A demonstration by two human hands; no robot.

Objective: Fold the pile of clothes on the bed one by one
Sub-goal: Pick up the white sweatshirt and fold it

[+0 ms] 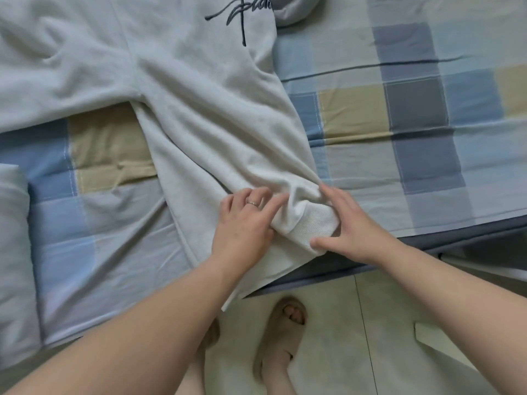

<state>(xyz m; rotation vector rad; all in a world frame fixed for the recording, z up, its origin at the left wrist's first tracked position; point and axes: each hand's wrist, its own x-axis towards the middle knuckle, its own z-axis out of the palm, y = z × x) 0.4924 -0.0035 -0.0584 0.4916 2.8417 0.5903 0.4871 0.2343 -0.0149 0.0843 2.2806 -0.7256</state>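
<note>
Head view. Checked bedsheet [413,115] in blue, grey and tan squares fills most of the frame, and we take the white sweatshirt [199,109] lying on it as our landmark. The sweatshirt is spread flat across the upper left. Dark script lettering [239,15] sits on its chest at the top edge, only partly in frame. One sleeve runs down from the body toward the near edge of the bed, and its ribbed cuff [308,223] is bunched up at the end.

Left hand [245,223] lies on the sleeve just left of the cuff, fingers loosely spread and fairly straight, pressing the fabric down. Its thumb is hidden by cloth, so we cannot tell if it pinches anything. A ring [252,203] shows on one finger.

Right hand [350,223] is on the other side of the cuff. The thumb presses the ribbed edge and the fingers reach round the far side, so the cuff is gripped between them.

Left of the sweatshirt, at the frame edge, we see a pale folded cloth [14,238]. Above its right shoulder is a rounded grey bundle [293,10], cut off by the frame. Below the sweatshirt, past the bed edge, are a pale tiled floor [370,323] and a foot in a beige sandal [285,332].
</note>
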